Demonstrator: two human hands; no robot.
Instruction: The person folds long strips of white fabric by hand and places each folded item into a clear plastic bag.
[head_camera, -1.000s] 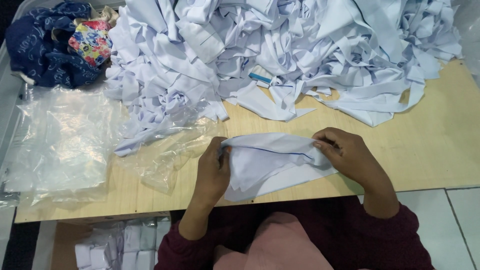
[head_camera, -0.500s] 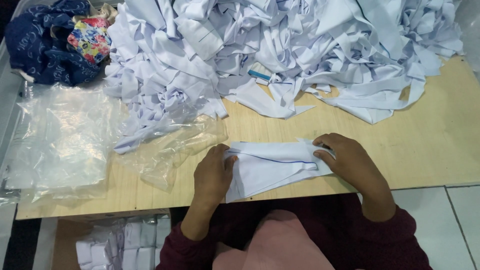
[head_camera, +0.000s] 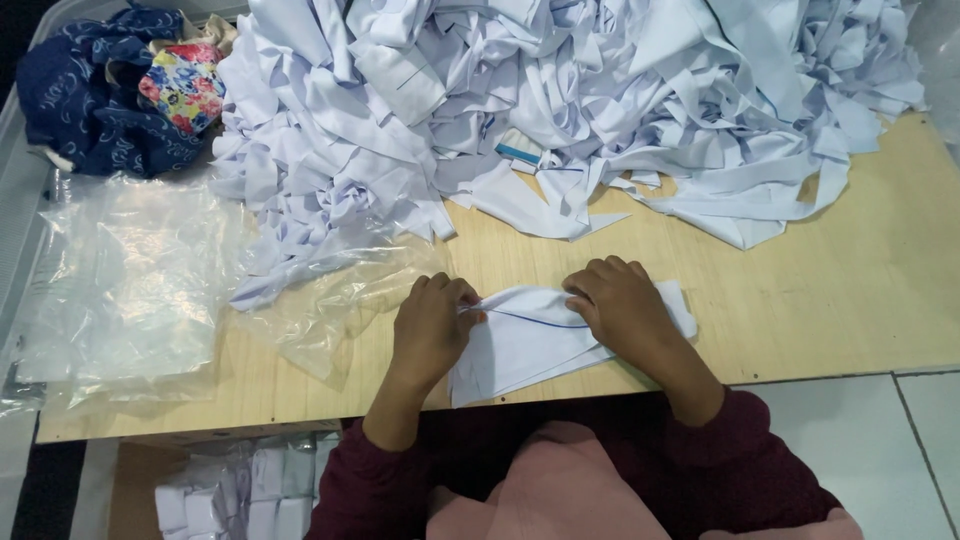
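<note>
here both hands are on one small white cloth piece (head_camera: 540, 340) with a thin dark line across it, lying flat on the wooden desk (head_camera: 850, 300) at its near edge, right in front of the person. the left hand (head_camera: 432, 330) has its fingertips pinched together on the cloth's left end; the right hand (head_camera: 618, 300) lies palm down on the right part, fingers curled and pressing the top fold flat. i judge this to be the folding step, with the piece already doubled into a narrow shape but its lower flap fanned out loose toward the desk edge. a next move would call for a firm hold at the left end while the right hand smooths or turns that loose flap in, so the layers line up.

as for packaging: a limp clear plastic bag (head_camera: 335, 305) lies crumpled just beside the left hand, touching the foot of the big heap of white cloth pieces (head_camera: 560, 110) that fills the far side of the desk. a flat stack of clear bags (head_camera: 125, 285) sits well to the left. in the heap a small light-blue tag (head_camera: 520, 152) shows; what it is i cannot tell. at the far left corner lies a dark blue cloth (head_camera: 95, 115) with a flowered patch. below the desk edge, small white folded packs (head_camera: 235, 495) stand in rows.
</note>
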